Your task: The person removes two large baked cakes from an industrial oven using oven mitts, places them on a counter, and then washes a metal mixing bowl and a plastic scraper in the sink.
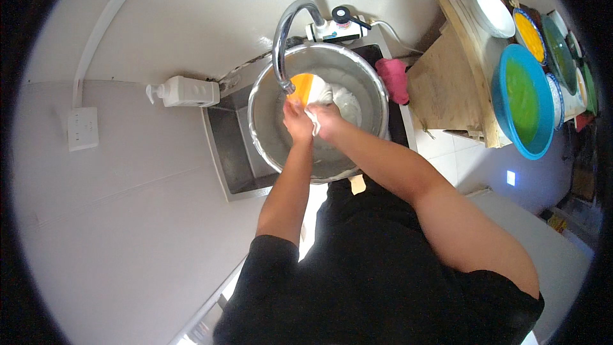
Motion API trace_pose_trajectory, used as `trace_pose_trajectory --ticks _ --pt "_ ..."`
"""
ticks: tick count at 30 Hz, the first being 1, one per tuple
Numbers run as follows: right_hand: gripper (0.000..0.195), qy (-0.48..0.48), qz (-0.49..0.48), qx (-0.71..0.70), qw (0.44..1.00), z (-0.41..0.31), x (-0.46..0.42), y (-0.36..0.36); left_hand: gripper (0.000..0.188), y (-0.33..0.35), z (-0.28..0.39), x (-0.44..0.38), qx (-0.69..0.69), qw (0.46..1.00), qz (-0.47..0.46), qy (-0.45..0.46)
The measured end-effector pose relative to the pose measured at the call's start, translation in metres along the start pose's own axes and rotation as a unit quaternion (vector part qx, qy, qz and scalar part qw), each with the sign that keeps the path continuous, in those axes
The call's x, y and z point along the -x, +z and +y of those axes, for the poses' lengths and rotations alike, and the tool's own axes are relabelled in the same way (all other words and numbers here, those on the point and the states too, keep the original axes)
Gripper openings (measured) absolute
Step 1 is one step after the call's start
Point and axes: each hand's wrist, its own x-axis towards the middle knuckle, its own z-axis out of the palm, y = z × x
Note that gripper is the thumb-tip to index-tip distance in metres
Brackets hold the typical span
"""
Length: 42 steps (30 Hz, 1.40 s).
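Note:
A large round metal basin with suds on its rim stands in the sink. Over it, my left hand grips the edge of an orange and white dish. My right hand is shut on a white cloth against the same dish, close beside my left hand. The curved chrome faucet ends just above the dish. Whitish suds lie in the basin right of my hands. The fingers are slightly blurred.
A white pump bottle stands left of the basin. A pink cloth hangs at the sink's right edge. Further right, a wooden stand holds a blue basin, a white bowl and several other dishes.

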Motion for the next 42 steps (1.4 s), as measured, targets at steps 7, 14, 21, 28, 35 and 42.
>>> trace_pose_trajectory --ticks 7,14,21,28,35,42 --pt "0.032 0.028 -0.059 0.312 0.948 -0.044 0.027 -0.011 0.018 -0.010 0.038 -0.033 0.263 0.865 -0.064 -0.424" --pt "0.035 0.004 0.024 0.256 0.966 -0.017 0.017 -0.008 0.021 0.028 0.029 -0.028 0.263 0.925 0.157 -0.225" --pt "0.032 -0.013 0.035 0.295 0.955 -0.025 -0.020 -0.045 0.020 0.004 0.035 -0.023 0.398 0.861 0.064 -0.309" --pt "0.039 -0.077 -0.033 0.512 0.855 -0.069 -0.019 -0.019 0.025 -0.037 0.035 -0.002 0.324 0.881 -0.078 -0.337" --pt "0.045 -0.652 0.131 0.633 0.396 -0.204 -0.032 -0.002 0.026 -0.033 0.067 0.002 0.390 0.829 -0.062 -0.397" --pt "0.056 -0.401 -0.014 0.682 0.612 -0.174 -0.009 0.007 0.033 -0.032 0.085 0.000 0.482 0.772 -0.093 -0.405"
